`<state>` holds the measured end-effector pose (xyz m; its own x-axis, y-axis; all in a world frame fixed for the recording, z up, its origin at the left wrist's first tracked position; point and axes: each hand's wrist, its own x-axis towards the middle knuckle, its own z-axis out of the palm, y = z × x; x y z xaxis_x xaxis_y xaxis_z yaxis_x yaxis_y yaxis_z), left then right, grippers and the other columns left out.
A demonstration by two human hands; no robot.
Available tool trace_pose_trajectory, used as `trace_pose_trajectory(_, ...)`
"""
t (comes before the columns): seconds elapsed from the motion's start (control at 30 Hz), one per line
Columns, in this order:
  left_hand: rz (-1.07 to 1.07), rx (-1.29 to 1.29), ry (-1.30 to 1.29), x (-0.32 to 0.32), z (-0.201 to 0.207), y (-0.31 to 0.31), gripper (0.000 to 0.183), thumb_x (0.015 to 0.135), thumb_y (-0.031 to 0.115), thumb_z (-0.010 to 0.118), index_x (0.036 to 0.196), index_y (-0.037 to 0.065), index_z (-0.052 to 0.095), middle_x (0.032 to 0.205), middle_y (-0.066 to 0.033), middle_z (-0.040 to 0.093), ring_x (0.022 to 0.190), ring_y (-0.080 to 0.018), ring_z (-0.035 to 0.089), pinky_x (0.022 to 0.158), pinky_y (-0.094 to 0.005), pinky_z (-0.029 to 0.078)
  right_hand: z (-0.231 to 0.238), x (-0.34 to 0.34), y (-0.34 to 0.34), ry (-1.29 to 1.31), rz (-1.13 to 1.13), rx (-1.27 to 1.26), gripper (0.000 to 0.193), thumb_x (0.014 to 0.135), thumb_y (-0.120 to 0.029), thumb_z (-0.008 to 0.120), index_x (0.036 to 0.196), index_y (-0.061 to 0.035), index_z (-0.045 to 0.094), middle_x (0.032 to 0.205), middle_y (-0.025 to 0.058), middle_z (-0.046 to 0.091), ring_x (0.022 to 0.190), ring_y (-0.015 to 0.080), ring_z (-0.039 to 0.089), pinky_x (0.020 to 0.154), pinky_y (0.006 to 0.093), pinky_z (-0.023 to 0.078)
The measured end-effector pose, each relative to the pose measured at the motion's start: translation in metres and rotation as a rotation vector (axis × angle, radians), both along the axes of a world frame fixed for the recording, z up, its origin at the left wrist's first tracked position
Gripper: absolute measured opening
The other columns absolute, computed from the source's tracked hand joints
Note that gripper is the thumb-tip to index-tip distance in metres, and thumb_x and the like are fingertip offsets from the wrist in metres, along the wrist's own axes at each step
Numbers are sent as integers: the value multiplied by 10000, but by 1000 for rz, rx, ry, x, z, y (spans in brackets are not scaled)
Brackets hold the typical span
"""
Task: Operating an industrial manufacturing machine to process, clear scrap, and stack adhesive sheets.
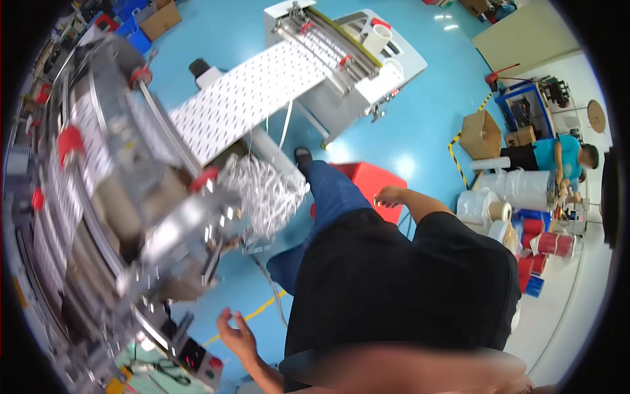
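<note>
My left hand (237, 336) is raised at the lower left, its fingers apart and slightly bent, with nothing in it. It is nearest to a control box (200, 364) with a lit red display and stays apart from it. My right hand (390, 196) hangs beside my hip, over or in front of a red bin (377, 178). Its fingers are loosely curled with gaps between them, and I see nothing held. A large metal roller machine (141, 190) with red knobs fills the left side. From it a white web (246, 98) with small dark marks stretches to a second roller unit (328, 56).
A heap of white waste strips (262, 197) lies between the machine and my legs. Cables hang near it. At the right, a person in a teal shirt (548, 156) works by wrapped rolls (518, 187), an open carton (481, 134) and a blue rack (518, 108).
</note>
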<state>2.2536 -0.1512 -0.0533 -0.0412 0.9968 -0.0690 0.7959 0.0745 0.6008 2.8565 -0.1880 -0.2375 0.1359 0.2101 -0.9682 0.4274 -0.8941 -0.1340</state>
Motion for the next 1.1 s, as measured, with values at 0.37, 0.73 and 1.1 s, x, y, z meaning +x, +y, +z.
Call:
trace_pose_trajectory(0.37,-227,-195,191,96,-163,75,366,823,131,702,1132,-28,591,1078,-220,630,1008,-392,592,885,-442,475,-119,272,118,-142,-1161,505,682,940,-528,492,1406,-48,359,1332,202,489,1147,327,531,987,468,439)
trace_pose_trajectory(0.73,101,-554,112,192,-208,5,374,824,259,710,1088,12,614,969,-214,661,886,-359,653,756,-412,523,-275,393,218,425,-1354,964,528,966,-497,401,1302,-101,493,1277,69,572,1169,277,544,967,482,463)
trace_pose_trajectory(1.1,413,-273,487,164,-168,-27,230,846,250,643,957,48,655,883,-192,684,844,-368,663,754,-435,524,-269,407,231,684,-1005,1110,492,944,-435,466,1295,-93,514,1262,103,588,1130,319,577,986,479,459)
